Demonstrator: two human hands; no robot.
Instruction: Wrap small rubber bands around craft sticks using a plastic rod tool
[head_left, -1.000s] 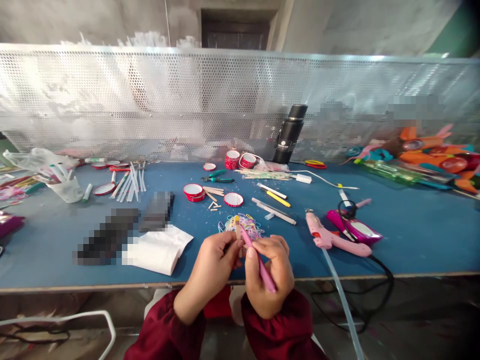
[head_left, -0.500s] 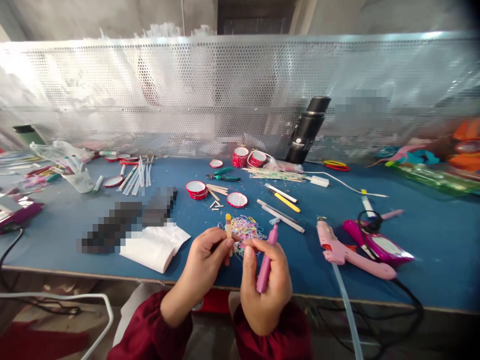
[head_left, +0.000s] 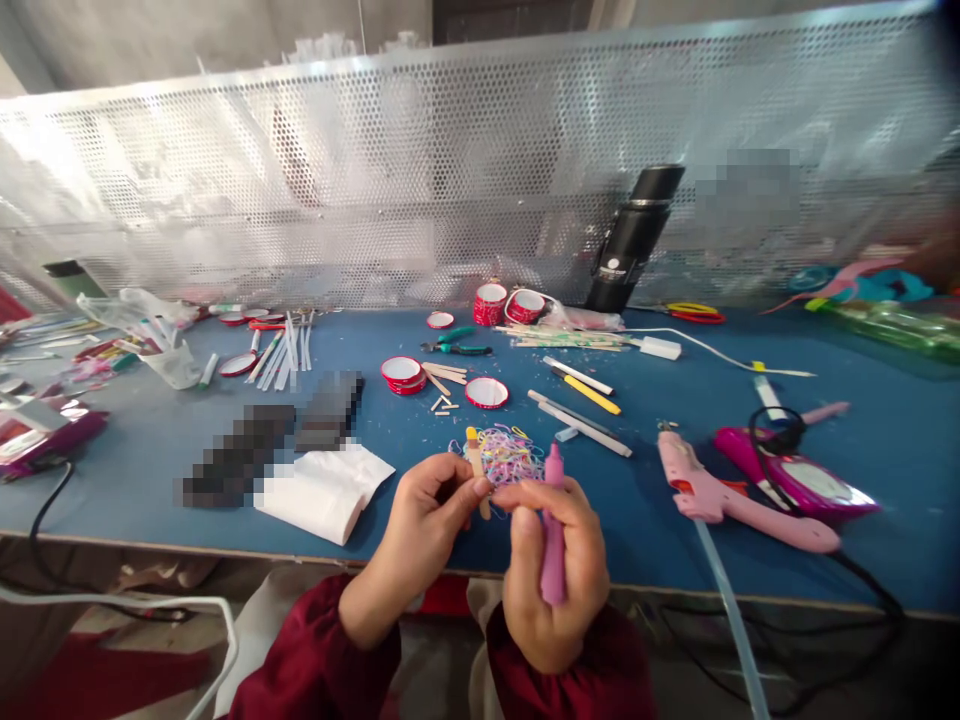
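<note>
My left hand [head_left: 412, 530] pinches a small wooden craft stick [head_left: 475, 458] between thumb and fingers. The stick is held nearly upright, and its top end is yellow. In my right hand [head_left: 526, 585] a pink-purple pen-like tube [head_left: 553, 555] lies across the palm, its narrow tip pointing up and away. My right index finger reaches to the lower part of the stick, close to the left thumb; whether it touches cannot be made out. Just beyond both hands lies a tangled pile of small coloured bands [head_left: 517, 458], partly hidden by the fingers.
White paper [head_left: 319, 495] lies left. Red-rimmed round pieces [head_left: 487, 392], wooden sticks [head_left: 444, 372] and teal pliers [head_left: 457, 347] sit beyond the pile. Rightward are pens [head_left: 589, 425], a pink glue gun [head_left: 739, 505] with cable, and a black flask [head_left: 634, 245] by the perforated metal screen [head_left: 360, 190].
The view has shifted slightly, so the table's things appear farther right. The craft stick now leans a little to the left at its top. Both hands keep their holds.
</note>
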